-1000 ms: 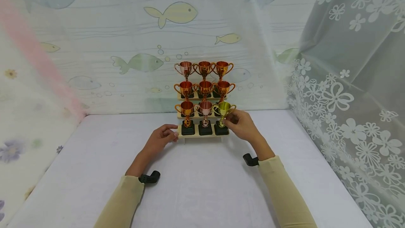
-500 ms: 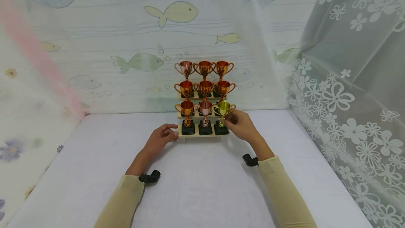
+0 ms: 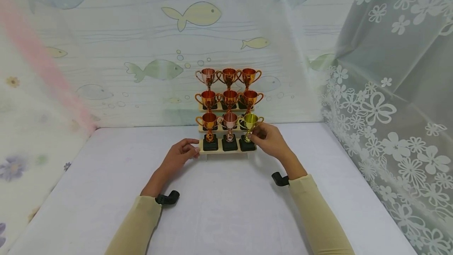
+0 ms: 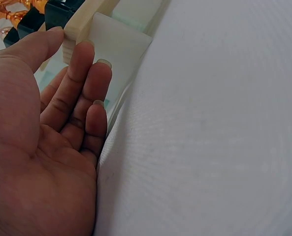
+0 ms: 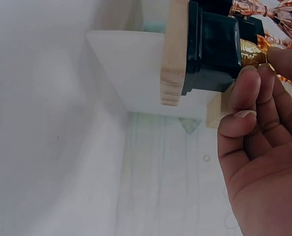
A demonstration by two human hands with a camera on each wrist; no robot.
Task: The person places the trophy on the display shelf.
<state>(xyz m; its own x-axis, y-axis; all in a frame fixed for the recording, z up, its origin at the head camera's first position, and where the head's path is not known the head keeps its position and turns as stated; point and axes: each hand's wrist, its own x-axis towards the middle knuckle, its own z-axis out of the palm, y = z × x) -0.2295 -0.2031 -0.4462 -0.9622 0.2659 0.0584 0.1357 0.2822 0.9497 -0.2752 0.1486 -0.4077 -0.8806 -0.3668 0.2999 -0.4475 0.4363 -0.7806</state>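
A tiered wooden rack [image 3: 225, 152] with white side panels holds three rows of small trophy cups on black square bases. My right hand [image 3: 270, 141] pinches the stem of the yellow-gold trophy [image 3: 251, 120] at the right end of the lowest row. In the right wrist view, that trophy's black base [image 5: 213, 51] sits on the wooden board [image 5: 173, 64]. At the rack's left end, my left hand [image 3: 179, 156] holds the lowest board's corner [image 4: 81, 22] between thumb and index finger, the other fingers loosely bent. Beside the gold cup stand a pink-copper trophy [image 3: 230, 120] and an orange one [image 3: 209, 121].
Orange, copper and pink trophies fill the middle row [image 3: 230, 98] and top row [image 3: 228, 76] behind. White cloth covers the table [image 3: 226, 207]. A fish-print curtain [image 3: 141, 30] hangs close behind the rack, and a floral sheer curtain [image 3: 400, 109] along the right side.
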